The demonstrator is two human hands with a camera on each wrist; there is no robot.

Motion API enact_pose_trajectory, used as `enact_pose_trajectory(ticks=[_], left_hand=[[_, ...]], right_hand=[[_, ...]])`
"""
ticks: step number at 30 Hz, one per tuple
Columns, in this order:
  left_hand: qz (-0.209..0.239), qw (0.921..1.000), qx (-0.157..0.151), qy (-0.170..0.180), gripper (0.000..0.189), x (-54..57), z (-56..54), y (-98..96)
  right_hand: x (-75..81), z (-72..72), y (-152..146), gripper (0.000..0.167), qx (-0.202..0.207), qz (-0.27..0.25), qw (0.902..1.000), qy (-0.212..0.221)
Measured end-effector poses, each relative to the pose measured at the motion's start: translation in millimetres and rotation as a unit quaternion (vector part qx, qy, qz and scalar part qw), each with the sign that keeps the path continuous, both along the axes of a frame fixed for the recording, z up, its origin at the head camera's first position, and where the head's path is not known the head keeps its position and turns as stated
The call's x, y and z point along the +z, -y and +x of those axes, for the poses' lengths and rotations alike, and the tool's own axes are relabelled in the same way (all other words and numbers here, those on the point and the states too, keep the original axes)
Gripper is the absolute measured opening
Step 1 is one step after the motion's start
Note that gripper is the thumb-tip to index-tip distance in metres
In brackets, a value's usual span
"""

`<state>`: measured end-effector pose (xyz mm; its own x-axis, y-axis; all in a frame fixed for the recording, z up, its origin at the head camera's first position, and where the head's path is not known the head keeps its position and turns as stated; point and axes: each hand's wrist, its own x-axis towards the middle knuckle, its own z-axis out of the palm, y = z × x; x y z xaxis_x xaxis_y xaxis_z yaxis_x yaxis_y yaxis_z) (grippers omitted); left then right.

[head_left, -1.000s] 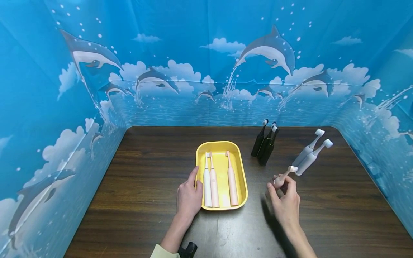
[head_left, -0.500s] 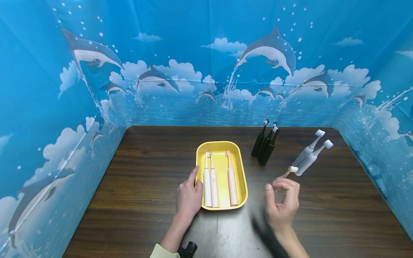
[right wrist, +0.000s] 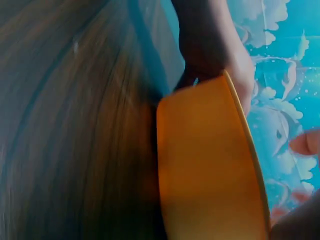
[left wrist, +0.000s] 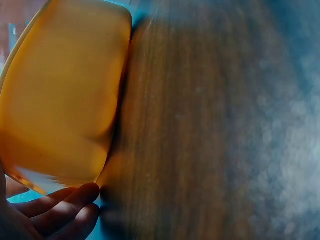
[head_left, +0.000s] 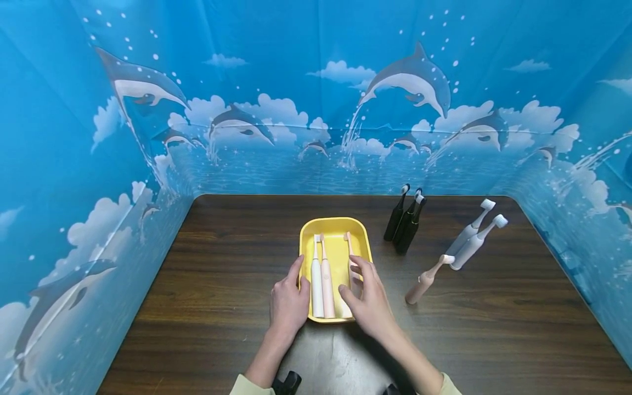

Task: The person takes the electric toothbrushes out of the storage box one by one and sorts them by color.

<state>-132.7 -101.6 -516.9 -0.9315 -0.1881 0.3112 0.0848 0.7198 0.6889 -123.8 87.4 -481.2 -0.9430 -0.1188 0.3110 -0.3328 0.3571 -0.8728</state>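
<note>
A yellow tray [head_left: 338, 266] lies on the table, its outer wall [left wrist: 60, 90] filling much of the left wrist view. My left hand [head_left: 290, 299] holds its left rim, thumb at the edge and fingers along the outer side. Inside, a white electric toothbrush [head_left: 316, 288] lies beside a pink one [head_left: 327, 291]. Another pink toothbrush [head_left: 349, 245] lies to the right, partly hidden under my right hand [head_left: 371, 307]. That hand reaches over the tray's right rim, thumb and fingers spread apart around the brush handle. Right of the tray, a pink toothbrush [head_left: 422, 285] stands upright.
Several black electric toothbrushes [head_left: 407, 225] stand grouped behind the tray on the right. Two pale grey-white toothbrushes [head_left: 471, 244] stand further right. A blue dolphin-print curtain [head_left: 276, 109] encloses the back and sides of the wooden table [head_left: 232, 258].
My right hand has let go of the pink toothbrush, which now stands on the table, and has moved left over the tray. My left hand has stayed at the rim.
</note>
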Motion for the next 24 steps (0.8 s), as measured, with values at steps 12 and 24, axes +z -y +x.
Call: enact_pose_trajectory(ticks=[12, 24], left_hand=[[0.008, 0.9999, 0.004, 0.010, 0.047, 0.6, -2.1, 0.0], [0.002, 1.0000, 0.003, 0.003, 0.046, -1.3, -1.1, -0.2]], right_hand=[[2.8, -23.6, 8, 0.058, -0.050, 0.041, 0.9868, 0.148], [0.2, -32.8, 9, 0.058, -0.024, 0.045, 0.9788, 0.198]])
